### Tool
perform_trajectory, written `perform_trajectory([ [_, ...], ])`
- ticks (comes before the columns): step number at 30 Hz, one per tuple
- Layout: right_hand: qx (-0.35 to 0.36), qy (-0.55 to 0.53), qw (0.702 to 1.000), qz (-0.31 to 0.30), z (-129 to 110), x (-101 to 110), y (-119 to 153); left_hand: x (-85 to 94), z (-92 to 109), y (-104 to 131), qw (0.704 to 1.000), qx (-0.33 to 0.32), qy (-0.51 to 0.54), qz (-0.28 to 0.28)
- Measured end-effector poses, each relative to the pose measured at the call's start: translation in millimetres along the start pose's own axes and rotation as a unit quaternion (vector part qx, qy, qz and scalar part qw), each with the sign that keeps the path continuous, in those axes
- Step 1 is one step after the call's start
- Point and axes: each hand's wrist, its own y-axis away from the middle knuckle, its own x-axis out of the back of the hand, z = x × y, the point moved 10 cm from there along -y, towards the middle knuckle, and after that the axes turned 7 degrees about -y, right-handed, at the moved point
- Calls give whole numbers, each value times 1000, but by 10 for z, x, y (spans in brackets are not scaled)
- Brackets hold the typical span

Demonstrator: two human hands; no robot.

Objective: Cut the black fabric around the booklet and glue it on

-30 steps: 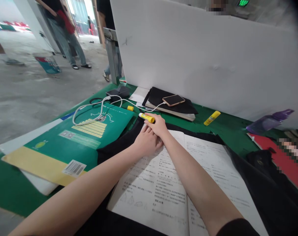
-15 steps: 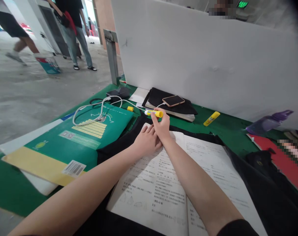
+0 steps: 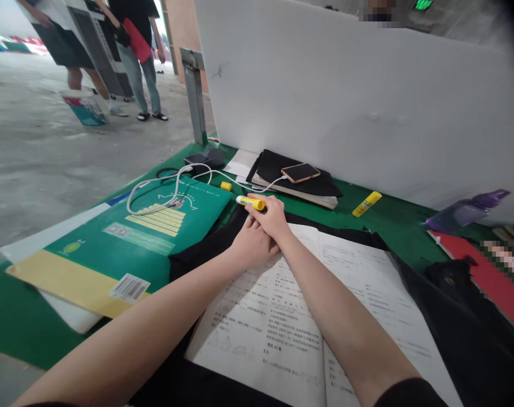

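My right hand point(image 3: 272, 218) is closed around an uncapped yellow glue stick point(image 3: 252, 202), its white end pointing left. The stick is tilted nearly level above the top edge of an open printed book point(image 3: 278, 333). My left hand point(image 3: 252, 246) lies flat on the upper left page, fingers stretched out and partly covered by the right hand. A small yellow cap point(image 3: 226, 185) sits on the green table point(image 3: 11, 316) just beyond. Further right rests a second yellow glue stick point(image 3: 367, 204). Black cloth point(image 3: 197, 249) is spread under the book.
At left lies a green workbook point(image 3: 91, 249) with a white cable point(image 3: 134, 206) over it. Behind the book are a phone point(image 3: 300, 172) on a black folder point(image 3: 269, 164) and a white partition point(image 3: 345, 102). A purple bottle point(image 3: 464, 212) leans at right. Two people stand beyond the table.
My right hand has moved slightly left and down with the glue stick, over the left fingertips. The left hand stays on the page. A person in the background has moved right.
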Motion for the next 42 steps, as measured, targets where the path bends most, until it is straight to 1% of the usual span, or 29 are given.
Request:
perform_trajectory([
  [2,14,-25,998,57,-36,127,21,2,-9,1,1000,3,10,5],
  [4,0,-39,992,121,14,266,46,-20,-26,-1,1000,10,22,4],
  [6,-44,-40,983,175,155,386,65,-52,-38,-6,999,16,30,1],
  [9,-127,-23,960,248,428,554,105,-100,-54,-14,999,24,30,-6],
  [12,-171,12,943,285,583,668,131,-124,-60,-19,999,27,23,-13],
  [15,-169,40,943,283,578,681,120,-104,-60,-19,999,26,21,-11],
  [19,-141,70,955,253,470,601,90,-74,-54,-11,999,25,28,-13],
  [22,-125,78,967,208,424,494,49,-63,-51,-8,999,22,36,-8],
  [25,-122,73,977,160,436,387,17,-68,-49,-12,999,19,40,-1],
  [28,-124,72,980,139,451,333,15,-85,-48,-17,999,16,39,2],
  [31,-120,63,980,148,427,342,34,-87,-51,-17,999,17,36,4],
  [35,-94,45,971,214,332,469,79,-72,-50,-9,999,18,34,7],
  [37,-90,46,968,230,314,504,90,-63,-51,-5,999,19,34,10],
  [39,-95,53,969,221,325,490,79,-58,-50,-4,999,19,35,10],
  [42,-113,45,979,166,385,391,41,-48,-41,-5,999,16,34,10],
])
